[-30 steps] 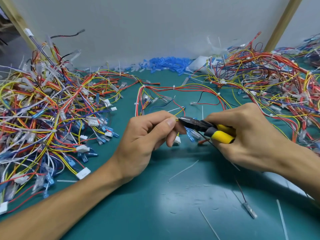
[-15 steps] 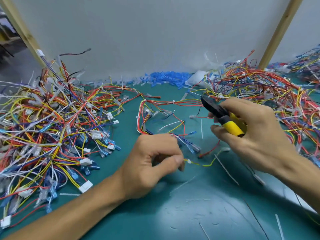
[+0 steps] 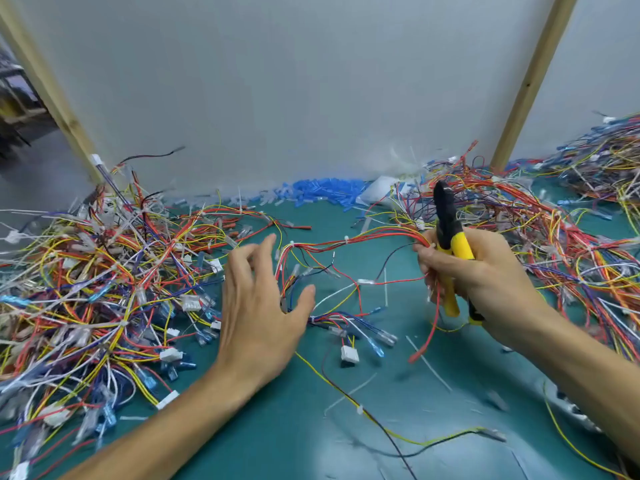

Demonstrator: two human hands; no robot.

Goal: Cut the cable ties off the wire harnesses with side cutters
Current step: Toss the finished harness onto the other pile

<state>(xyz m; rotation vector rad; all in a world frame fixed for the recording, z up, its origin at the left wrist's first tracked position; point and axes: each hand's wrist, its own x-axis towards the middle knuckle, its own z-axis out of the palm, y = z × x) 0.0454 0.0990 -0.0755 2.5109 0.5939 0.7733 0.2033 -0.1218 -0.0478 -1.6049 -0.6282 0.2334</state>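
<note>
Wire harnesses crowd my feed from edge to edge. The left heap (image 3: 104,289) is a loose tangle; I judge it to be one of the sorted stacks, though I can't tell whether it is finished or waiting.

My left hand (image 3: 256,306) hovers just right of that heap, fingers spread apart and gripping nothing. It looks placed to gather the next tied section.

The harness (image 3: 377,235) being worked lies on the green mat (image 3: 346,438) between my hands. Its long axis runs roughly left to right. The right end rises into my right hand, and the left end bends down toward a spray of connectors near my left thumb. White cable ties (image 3: 346,240) still ring the bundle along that run, so I reckon it isn't finished.

My right hand (image 3: 485,282) is wrapped tight round the yellow handles of the side cutters (image 3: 456,244). It seems to pinch the harness end against them too, probably so one hand can keep both tool and work. The cutters stand nearly upright, black nose pointing up and away from the wires, clear of any tie. I cannot tell whether the jaws are parted.

The right heap (image 3: 561,244) spreads out behind that hand.
</note>
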